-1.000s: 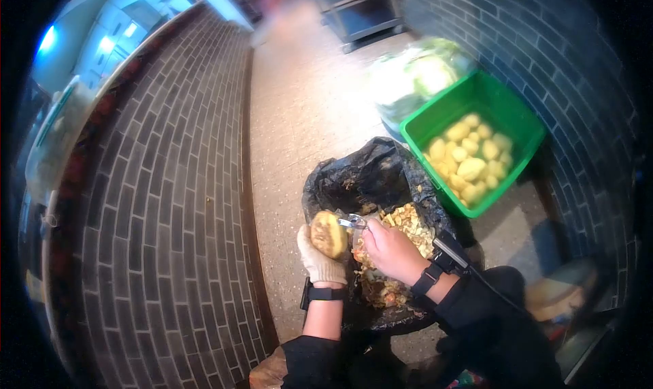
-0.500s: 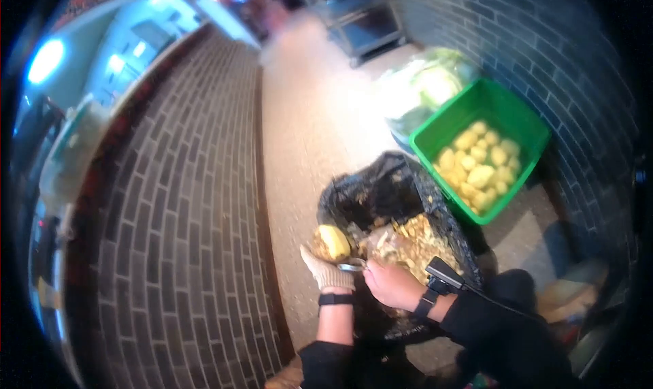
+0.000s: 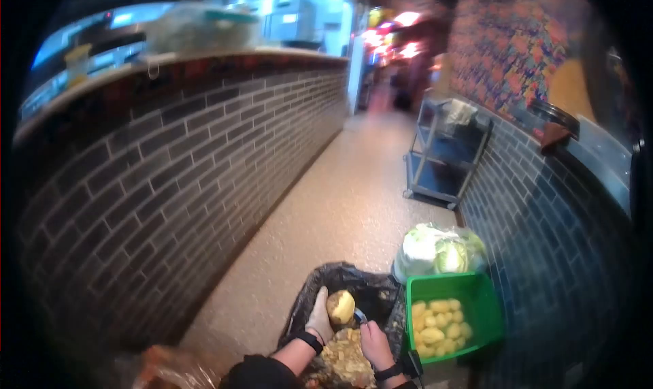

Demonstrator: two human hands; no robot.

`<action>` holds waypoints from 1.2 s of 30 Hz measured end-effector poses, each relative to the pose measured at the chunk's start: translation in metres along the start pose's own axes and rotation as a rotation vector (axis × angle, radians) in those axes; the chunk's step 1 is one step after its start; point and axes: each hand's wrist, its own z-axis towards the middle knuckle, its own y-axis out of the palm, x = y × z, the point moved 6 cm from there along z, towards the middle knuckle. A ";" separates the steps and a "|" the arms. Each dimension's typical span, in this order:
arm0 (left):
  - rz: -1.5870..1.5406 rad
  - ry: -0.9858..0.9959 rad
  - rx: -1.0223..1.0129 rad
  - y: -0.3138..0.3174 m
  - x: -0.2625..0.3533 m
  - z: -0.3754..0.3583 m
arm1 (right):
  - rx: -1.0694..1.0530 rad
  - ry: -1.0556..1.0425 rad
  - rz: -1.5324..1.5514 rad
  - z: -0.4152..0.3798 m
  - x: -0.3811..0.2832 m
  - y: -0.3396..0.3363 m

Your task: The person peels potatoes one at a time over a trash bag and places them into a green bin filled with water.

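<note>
My left hand, in a light knit glove, is closed around a partly peeled potato. Brown skin remains on its left side, while pale yellow flesh shows on the other. In my bare right hand is a peeler, its metal head close to the potato; whether it touches cannot be made out. Both hands are over a container lined with a black bag. Potato peelings lie inside it. To the right, a green crate holds several peeled potatoes.
Bagged cabbages sit behind the crate. A wheeled trolley stands farther along the right wall. The tiled counter wall runs along the left, and a clear plastic bag lies at lower left.
My view has swung up and to the right, showing more of the corridor, so hands, container and crate appear lower. The potato and peeler are still in my hands.
</note>
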 end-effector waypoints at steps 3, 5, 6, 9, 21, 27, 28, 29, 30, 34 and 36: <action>0.044 -0.024 0.081 0.004 -0.001 -0.002 | 0.003 -0.019 0.094 -0.001 0.004 0.000; 0.129 -0.076 0.072 -0.014 -0.007 0.008 | -0.018 0.010 0.051 -0.008 -0.008 -0.005; 0.186 -0.056 0.098 -0.013 -0.007 0.009 | -0.021 0.039 0.061 -0.008 -0.003 -0.003; 0.149 0.072 0.099 -0.011 0.000 0.009 | 0.050 0.006 0.057 0.003 0.011 -0.002; 0.347 0.052 0.072 0.010 -0.001 -0.004 | 0.089 0.014 0.245 0.005 -0.003 -0.025; 0.264 -0.007 0.132 0.014 -0.007 -0.007 | 0.027 0.025 0.292 0.009 -0.009 -0.027; 0.269 -0.013 0.133 0.009 -0.009 -0.006 | 0.034 0.016 0.274 0.008 -0.007 -0.027; 0.351 0.024 0.098 0.004 -0.008 -0.004 | 0.040 0.005 0.255 0.007 -0.008 -0.026; 0.432 0.062 0.059 0.002 -0.005 -0.002 | 0.045 0.008 0.256 0.007 -0.009 -0.025; 0.285 0.139 0.159 -0.005 -0.006 0.001 | 0.052 0.034 0.208 0.008 -0.009 -0.015; 0.259 0.156 0.181 -0.010 -0.011 0.002 | 0.082 0.026 0.206 0.004 -0.013 -0.011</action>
